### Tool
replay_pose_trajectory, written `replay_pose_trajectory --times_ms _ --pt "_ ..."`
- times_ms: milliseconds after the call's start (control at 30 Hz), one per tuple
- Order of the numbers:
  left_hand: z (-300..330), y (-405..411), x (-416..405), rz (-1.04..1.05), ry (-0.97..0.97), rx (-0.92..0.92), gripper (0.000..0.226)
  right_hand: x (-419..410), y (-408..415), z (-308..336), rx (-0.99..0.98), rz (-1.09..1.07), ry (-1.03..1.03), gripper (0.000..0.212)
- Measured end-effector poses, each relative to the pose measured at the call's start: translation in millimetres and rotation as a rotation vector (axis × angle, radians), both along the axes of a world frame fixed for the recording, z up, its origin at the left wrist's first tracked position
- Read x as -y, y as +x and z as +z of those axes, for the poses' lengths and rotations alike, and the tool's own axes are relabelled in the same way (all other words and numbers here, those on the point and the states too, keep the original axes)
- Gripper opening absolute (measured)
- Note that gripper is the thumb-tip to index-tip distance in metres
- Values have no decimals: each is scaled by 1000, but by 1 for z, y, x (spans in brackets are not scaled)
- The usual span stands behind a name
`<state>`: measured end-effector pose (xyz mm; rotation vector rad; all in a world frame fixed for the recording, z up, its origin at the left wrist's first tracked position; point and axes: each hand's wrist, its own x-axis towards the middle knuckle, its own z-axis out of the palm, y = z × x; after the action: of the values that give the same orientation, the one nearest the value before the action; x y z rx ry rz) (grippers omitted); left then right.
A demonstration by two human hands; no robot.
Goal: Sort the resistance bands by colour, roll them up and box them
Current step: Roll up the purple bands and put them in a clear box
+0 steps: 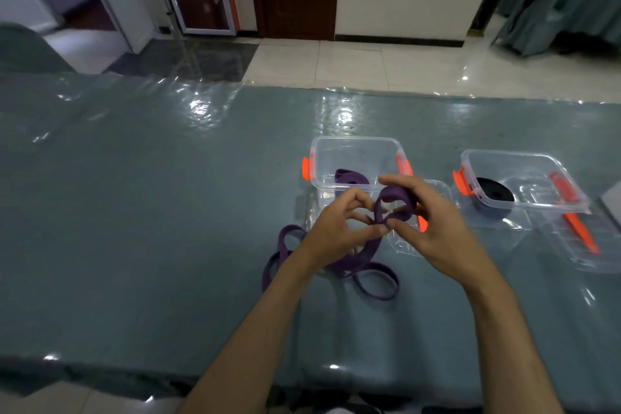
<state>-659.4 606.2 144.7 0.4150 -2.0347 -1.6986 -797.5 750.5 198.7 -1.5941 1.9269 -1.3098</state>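
Note:
Both hands hold a purple resistance band (393,203) just above the table. My right hand (433,225) grips its partly rolled end, fingers curled round the coil. My left hand (339,225) pinches the strap beside the coil. The loose rest of the band (369,279) trails in loops on the table below my hands. Behind them a clear box with orange latches (356,148) holds a rolled purple band (349,176). To the right, a second clear box (531,175) holds a rolled black band (494,193).
A clear lid (433,191) lies under my right hand, and another lid with an orange latch (581,239) lies under the right box. The table (134,212) has a grey-green cloth under shiny plastic sheeting. Tiled floor and doors lie beyond the far edge.

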Motion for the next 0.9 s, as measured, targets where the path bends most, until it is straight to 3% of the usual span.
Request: replay_pose_trajectory --times_ms 100,267,433,500,633,733,900 --pt "7 0 4 34 -2 -28 46 3 -4 9 -17 34 32 79" --pt "10 -3 12 57 -127 -38 42 9 -2 4 56 -36 -29 71" --pt "6 -9 12 72 -238 -58 46 13 0 -12 397 -197 -243 51" --pt "5 -15 12 61 -278 -36 44 15 0 -19 387 -247 -255 48" --pt "0 -23 17 47 -354 58 31 16 -8 -27 231 -258 -107 53" --pt "-3 -30 20 82 -512 120 31 20 -14 -30 260 -366 59 57" --pt "-7 -40 19 124 -607 191 45 33 -31 -41 354 -525 29 21"
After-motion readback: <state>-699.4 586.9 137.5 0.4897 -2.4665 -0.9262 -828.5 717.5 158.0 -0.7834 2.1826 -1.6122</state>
